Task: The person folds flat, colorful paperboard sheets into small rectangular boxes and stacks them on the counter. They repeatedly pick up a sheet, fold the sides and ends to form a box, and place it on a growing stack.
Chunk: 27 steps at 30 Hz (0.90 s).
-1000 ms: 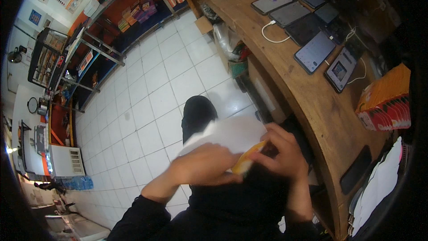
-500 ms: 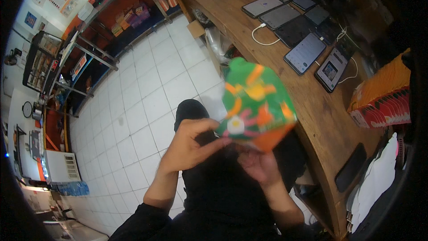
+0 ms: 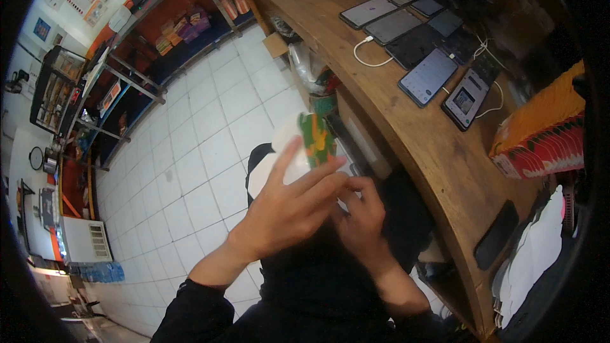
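Over my lap, a printed card carton is in my hands, green with orange and yellow shapes, its plain white side showing toward the left. My left hand has it between the raised thumb and the fingers, which reach across to the right. Against those fingertips, my right hand is closed with curled fingers at the carton's lower edge. My fingers hide the lower part of the carton, and its upper part is slightly blurred.
On the wooden table at my right lie several phones with white cables, and a dark phone near the front. A stack of nested red and orange cartons and white card sheets stand beside them. Shelves line the far left.
The carton has turned from its broad green printed face to a narrow printed strip with white beside it, and moved left. My left hand has swung over toward my right fingers.
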Motion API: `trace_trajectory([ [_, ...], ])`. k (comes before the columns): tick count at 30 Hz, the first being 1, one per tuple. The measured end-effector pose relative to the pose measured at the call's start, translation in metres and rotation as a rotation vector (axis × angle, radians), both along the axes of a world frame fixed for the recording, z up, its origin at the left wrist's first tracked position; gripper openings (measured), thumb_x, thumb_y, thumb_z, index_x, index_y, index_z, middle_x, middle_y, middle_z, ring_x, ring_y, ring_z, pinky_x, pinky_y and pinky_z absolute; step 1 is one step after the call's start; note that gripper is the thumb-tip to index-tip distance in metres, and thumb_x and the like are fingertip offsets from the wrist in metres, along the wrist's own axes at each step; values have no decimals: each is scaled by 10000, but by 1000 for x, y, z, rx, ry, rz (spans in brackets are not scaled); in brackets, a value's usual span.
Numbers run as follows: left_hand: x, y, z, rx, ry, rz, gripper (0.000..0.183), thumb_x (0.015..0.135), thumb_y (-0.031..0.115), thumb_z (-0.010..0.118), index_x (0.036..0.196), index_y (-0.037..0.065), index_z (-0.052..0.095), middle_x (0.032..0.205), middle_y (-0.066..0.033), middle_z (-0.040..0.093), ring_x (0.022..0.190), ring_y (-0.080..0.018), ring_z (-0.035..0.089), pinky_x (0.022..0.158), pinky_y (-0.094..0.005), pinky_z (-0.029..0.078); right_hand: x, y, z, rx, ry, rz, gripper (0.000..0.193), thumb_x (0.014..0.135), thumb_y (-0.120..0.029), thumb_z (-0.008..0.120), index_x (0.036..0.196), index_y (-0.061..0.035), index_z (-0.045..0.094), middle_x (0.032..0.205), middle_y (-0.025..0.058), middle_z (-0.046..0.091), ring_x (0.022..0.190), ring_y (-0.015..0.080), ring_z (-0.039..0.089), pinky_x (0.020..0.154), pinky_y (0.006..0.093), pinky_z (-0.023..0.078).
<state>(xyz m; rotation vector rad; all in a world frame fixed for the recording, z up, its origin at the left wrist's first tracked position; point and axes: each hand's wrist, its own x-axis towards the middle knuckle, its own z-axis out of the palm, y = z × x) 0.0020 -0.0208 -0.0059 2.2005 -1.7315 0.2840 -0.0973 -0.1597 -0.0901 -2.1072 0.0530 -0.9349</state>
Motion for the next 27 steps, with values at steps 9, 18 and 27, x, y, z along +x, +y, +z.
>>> trace_trajectory([
  [9, 16, 28, 1, -595, 444, 276, 612, 811, 467, 950, 1088, 18, 640, 1115, -120, 709, 1042, -243, 736, 873, -357, 580, -6, -20, 21, -128, -53, 30, 393, 742, 69, 821, 1121, -32, 798, 872, 54, 629, 841, 228, 656, 713, 359, 541],
  [18, -4, 23, -26, -446, 1320, 436, 408, 993, 140, 803, 1343, -1, 647, 1172, -78, 749, 1015, -134, 689, 865, -284, 567, 1, -10, 8, 260, 1, 304, 211, 884, -64, 851, 1086, -56, 791, 1023, 75, 601, 840, 149, 643, 654, 263, 508],
  [27, -33, 4, -24, -633, 1234, 421, 310, 1022, 136, 766, 1262, -31, 665, 1087, -84, 772, 953, -160, 738, 809, -308, 618, 0, 9, 8, 383, -81, -88, 190, 885, -60, 866, 868, -19, 681, 1036, 77, 460, 725, 95, 450, 605, 228, 387],
])
